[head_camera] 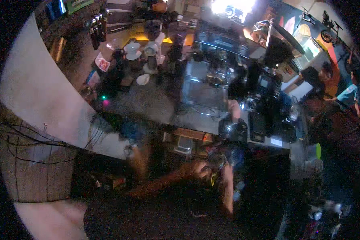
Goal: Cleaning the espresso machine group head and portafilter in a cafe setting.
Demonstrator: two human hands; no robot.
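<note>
Both my hands are low in the middle of the view, in front of my dark clothing. From the left reaches my left hand (pixel 201 169), its fingers curled against the side of a round, clear vessel (pixel 217 159) with a bright rim. My right hand (pixel 227 168) is at the vessel's right side, blurred and partly in shadow; its fingers cannot be made out. A small yellow thing (pixel 213 179) shows between my forearms, just below the vessel. What the vessel is made of and what it holds cannot be told.
A dark counter (pixel 153 105) runs ahead, bearing a white dripper (pixel 132 51), a small white dish (pixel 142 79) and a metal tray (pixel 204 96). Below its edge is a shelf with a metal container (pixel 183 144). A curved pale wall (pixel 54 99) borders the left. People stand far right.
</note>
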